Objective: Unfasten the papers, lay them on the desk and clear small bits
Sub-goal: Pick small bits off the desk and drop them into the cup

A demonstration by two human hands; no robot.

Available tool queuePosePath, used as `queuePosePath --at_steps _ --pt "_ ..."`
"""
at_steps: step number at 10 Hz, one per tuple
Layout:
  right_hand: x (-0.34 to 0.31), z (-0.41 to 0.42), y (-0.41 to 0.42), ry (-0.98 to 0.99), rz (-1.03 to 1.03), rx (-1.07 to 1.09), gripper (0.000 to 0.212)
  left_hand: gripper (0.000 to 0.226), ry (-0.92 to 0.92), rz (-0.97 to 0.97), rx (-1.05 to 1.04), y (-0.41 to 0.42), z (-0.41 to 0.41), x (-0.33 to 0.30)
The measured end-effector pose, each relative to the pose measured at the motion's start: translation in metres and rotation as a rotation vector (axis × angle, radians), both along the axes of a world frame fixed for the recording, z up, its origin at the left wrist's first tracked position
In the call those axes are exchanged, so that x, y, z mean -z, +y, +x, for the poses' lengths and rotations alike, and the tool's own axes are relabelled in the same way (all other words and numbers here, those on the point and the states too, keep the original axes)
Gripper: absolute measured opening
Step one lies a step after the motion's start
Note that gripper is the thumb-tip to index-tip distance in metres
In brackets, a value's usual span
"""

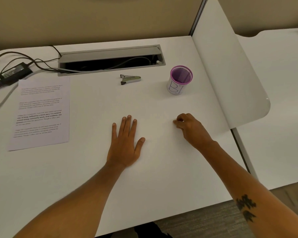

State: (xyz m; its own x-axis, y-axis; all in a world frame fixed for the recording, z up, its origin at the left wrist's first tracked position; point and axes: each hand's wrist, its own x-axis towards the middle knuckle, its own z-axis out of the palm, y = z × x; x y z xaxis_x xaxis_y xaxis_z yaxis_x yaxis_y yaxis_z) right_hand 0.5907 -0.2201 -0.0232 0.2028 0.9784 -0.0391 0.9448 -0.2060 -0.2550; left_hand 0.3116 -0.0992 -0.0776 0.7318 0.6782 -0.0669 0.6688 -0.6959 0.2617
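A stack of printed papers [40, 112] lies flat on the white desk [162, 169] at the left. A metal staple remover [130, 79] sits near the desk's back middle. To its right stands a purple mesh cup [179, 79] with a white label. My left hand [126, 143] rests flat on the desk, fingers straight. My right hand [189, 127] is on the desk to the right, its fingertips bunched together against the surface; anything between them is too small to see.
An open cable tray [110, 60] runs along the back of the desk. A black power adapter [14, 72] and cables lie at the back left. A white divider panel [230, 74] borders the right side.
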Motion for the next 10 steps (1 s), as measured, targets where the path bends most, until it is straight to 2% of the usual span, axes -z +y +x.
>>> queuePosePath --at_steps 5,6,7,8,9,10 --pt "0.014 -0.034 0.002 -0.161 0.151 0.118 0.036 0.078 -0.013 -0.017 -0.004 0.0 0.0 -0.001" --pt "0.015 -0.035 0.005 -0.135 0.176 0.146 0.037 0.078 -0.012 -0.014 -0.003 0.0 0.0 0.0" --pt "0.013 -0.026 0.012 0.111 0.235 0.407 0.03 0.079 -0.006 -0.009 -0.002 0.0 -0.001 0.0" --pt "0.005 -0.004 0.018 0.592 0.266 0.874 0.016 0.078 -0.019 -0.007 -0.002 0.0 0.0 0.001" --pt "-0.01 0.015 0.023 1.259 0.256 1.161 0.009 0.078 -0.022 -0.006 -0.004 0.0 -0.001 0.001" --pt "-0.032 0.027 0.027 1.699 0.259 1.171 0.016 0.078 -0.028 -0.011 -0.005 0.0 -0.001 0.001"
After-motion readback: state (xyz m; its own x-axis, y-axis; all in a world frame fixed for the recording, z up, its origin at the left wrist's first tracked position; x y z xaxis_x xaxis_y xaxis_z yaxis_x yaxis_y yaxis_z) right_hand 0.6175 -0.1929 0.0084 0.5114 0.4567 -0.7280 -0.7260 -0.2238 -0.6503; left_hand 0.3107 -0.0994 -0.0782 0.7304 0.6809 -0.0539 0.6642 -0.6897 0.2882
